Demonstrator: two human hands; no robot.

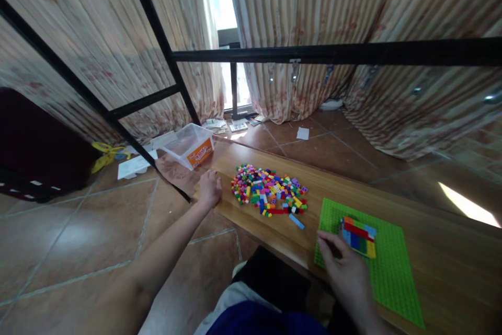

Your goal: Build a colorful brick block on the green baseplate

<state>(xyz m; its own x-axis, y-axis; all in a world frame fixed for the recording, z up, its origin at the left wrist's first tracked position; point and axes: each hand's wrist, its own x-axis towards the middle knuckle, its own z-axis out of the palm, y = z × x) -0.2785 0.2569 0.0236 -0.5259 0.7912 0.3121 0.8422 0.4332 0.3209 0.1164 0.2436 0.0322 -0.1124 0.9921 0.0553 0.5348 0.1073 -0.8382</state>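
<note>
My left hand point(209, 188) rests at the left end of the wooden tabletop, its fingers curled in with nothing visible in them. To its right lies a heap of small coloured toy bricks point(270, 188), and a light blue brick point(296, 221) lies apart at the near side. My right hand point(349, 269) is over the left part of a green baseplate point(392, 262). Its thumb and forefinger come together in a pinch; whatever is between the tips is too small to make out. Just beyond the fingers, a multicoloured block of joined bricks point(357, 235) sits on the baseplate.
A clear plastic box point(188, 144) with an orange label stands beyond my left hand. Black metal bars point(314, 54) cross in front of the curtains. A dark suitcase point(39, 147) stands at the left, and papers point(135, 165) lie on the tiled floor.
</note>
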